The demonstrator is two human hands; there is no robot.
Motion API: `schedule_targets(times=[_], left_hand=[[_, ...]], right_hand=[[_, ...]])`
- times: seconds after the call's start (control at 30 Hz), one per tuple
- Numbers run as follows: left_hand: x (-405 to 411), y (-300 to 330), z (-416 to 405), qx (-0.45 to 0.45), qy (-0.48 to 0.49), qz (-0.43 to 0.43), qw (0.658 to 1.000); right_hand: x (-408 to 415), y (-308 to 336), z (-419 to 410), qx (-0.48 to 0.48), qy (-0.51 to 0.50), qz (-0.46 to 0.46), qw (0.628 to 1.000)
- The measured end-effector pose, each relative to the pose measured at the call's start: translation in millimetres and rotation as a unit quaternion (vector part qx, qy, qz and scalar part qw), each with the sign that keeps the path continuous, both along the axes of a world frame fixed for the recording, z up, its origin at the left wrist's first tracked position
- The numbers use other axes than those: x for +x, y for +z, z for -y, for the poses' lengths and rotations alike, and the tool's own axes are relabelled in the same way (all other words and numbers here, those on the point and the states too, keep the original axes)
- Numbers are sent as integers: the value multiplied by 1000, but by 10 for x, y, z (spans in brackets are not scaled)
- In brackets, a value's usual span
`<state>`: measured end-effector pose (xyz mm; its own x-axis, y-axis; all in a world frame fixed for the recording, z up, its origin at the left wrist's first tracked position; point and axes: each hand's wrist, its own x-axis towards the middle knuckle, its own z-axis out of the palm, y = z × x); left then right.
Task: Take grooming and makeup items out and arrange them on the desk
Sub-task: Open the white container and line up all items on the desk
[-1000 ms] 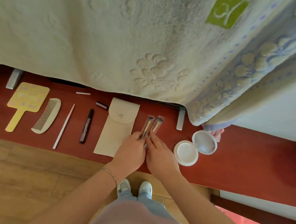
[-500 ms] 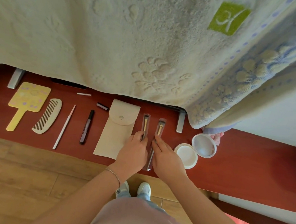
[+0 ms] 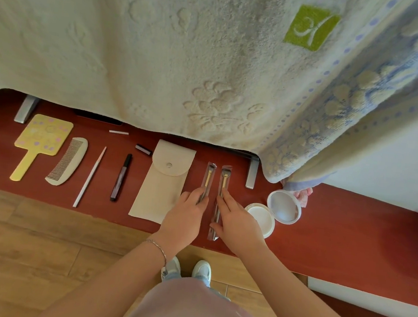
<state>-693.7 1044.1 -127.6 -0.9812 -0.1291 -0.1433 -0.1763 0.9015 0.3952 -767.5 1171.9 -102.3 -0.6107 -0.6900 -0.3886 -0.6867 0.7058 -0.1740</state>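
Two makeup brushes in clear sleeves lie side by side on the red desk [image 3: 335, 237]. My left hand [image 3: 184, 214] rests its fingertips on the left brush [image 3: 208, 177]. My right hand [image 3: 237, 220] touches the right brush [image 3: 223, 182] with straight fingers, thumb by its lower end. A cream pouch [image 3: 161, 187] lies left of the brushes. Further left lie a dark pen-like tube [image 3: 122, 175], its cap [image 3: 143, 149], a thin white stick [image 3: 90, 176], a cream comb [image 3: 68, 161] and a yellow hand mirror [image 3: 40, 139]. An open white compact [image 3: 274, 210] sits at the right.
A large cream towel [image 3: 162, 51] with a blue patterned border hangs over the back of the desk and hides what is behind. Two grey metal brackets [image 3: 252, 174] stand under its edge. A small white stick [image 3: 118, 132] lies near the back. Wooden floor lies below the desk edge.
The two brushes were touching and angled together; my hands have slid them apart, and they now lie parallel with a gap. My right hand has moved slightly right.
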Motion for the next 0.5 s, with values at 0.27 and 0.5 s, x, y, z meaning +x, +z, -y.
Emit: schedule_targets(times=[0.27,0.5], left_hand=[[-3,-1,-68,-20,-2,8,1000],[20,20,-79,4,16,-5,1000]], right_hand=[[12,2,-2,29,-1,-20,999],[8,-19,-36,7,-14,-24,1000]])
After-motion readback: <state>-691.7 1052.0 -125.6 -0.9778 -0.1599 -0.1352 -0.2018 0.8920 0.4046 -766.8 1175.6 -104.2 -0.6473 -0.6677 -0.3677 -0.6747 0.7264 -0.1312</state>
